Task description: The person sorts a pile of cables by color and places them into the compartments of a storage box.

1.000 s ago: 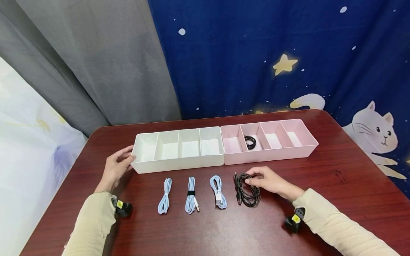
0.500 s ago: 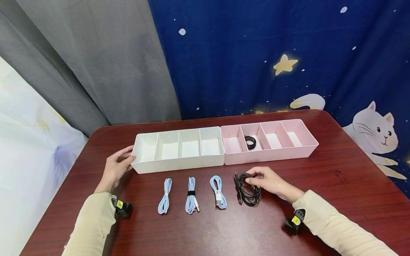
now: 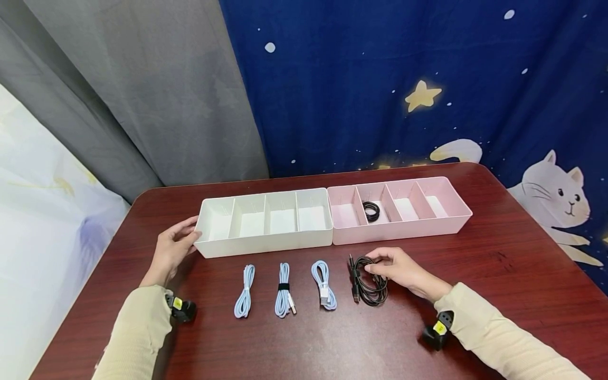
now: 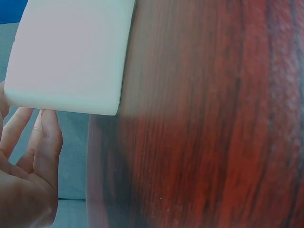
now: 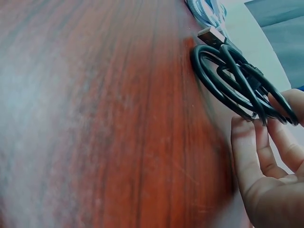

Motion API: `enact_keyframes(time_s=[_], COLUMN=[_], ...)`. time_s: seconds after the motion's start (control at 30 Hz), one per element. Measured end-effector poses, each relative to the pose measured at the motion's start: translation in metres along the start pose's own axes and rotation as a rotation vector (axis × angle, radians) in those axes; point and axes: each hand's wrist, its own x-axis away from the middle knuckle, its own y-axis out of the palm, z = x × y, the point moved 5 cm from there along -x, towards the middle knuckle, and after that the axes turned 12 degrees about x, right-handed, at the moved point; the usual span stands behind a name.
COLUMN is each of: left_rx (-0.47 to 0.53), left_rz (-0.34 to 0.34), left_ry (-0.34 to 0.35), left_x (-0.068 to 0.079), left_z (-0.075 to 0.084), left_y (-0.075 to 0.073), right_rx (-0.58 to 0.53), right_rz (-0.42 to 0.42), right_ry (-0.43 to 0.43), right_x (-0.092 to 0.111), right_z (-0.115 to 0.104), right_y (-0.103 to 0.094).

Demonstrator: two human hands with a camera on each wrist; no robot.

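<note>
Head view: pinching the black cable (image 3: 363,290) with the right hand (image 3: 396,267), well in from the far and right edges of the desk (image 3: 304,343); nudged only slightly since a second ago, so probably secured but barely advanced. Left wrist: touching the end of the white box (image 4: 66,61) with the left hand (image 4: 29,184), fingers loosely apart. Right wrist: pinching the black cable's rim.

The head view is bright, even and mostly sharp, with soft glare on the glossy red-brown wooden table (image 3: 328,343). Both wrist views look hazier: the left washes out the white plastic tray (image 4: 71,52), and pale glare clouds the right one's left side.
</note>
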Motion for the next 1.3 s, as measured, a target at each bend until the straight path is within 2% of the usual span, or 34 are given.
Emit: enact_keyframes(time_s=[0.47, 0.93, 1.3], left_rx=[0.010, 0.006, 0.014], left_rz=[0.015, 0.031, 0.007], left_ry=[-0.009, -0.017, -0.016], left_x=[0.001, 0.000, 0.000], left_z=[0.002, -0.002, -0.001], left_y=[-0.001, 0.000, -0.001], right_rx=[-0.016, -0.030, -0.022], right_rz=[0.019, 0.014, -0.007], right_ry=[0.032, 0.004, -0.011], right_x=[0.003, 0.003, 0.002], right_z=[0.002, -0.004, -0.013], right_y=[-0.002, 0.000, -0.001])
